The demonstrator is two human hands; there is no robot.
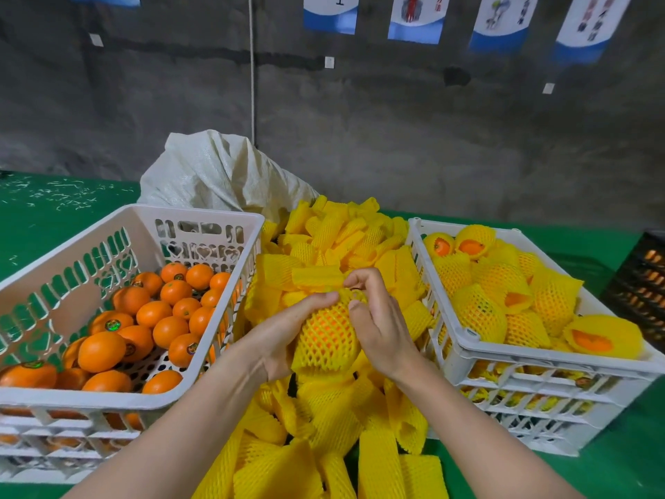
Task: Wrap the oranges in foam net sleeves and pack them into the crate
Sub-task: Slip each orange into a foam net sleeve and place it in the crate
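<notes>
Left: a white slotted plastic crate (pixel 72 394) on the green table covering (pixel 54 225), stacked on a second white crate (pixel 54 448). It is partly filled with bare oranges (pixel 102 351), several of which carry small round stickers.

Behind, centre-left: a pale woven sack (pixel 216 171), slumped open against the grey wall (pixel 396 131). A thin cord (pixel 253 66) hangs down the wall above it.

Centre: a loose heap of yellow foam net sleeves (pixel 342 232), running from the sack toward the viewer between the two crates.

Above the heap: the left hand (pixel 284 329) cups one orange in a net sleeve (pixel 329 336) from its left side, with the fingers curled over the upper part. The right hand (pixel 381 325) lies against the right side of the same fruit. Its thumb presses on the net, and its bent fingers pinch the sleeve's top edge. The orange skin shows through the stretched mesh.

Right: a second white crate (pixel 503 358), also stacked on another. It is heaped with oranges already in sleeves (pixel 478 311), some with bare peel showing at the open ends.

Far right edge: part of a dark crate (pixel 644 282).

Top: blue-and-white posters (pixel 417 16) on the wall.
</notes>
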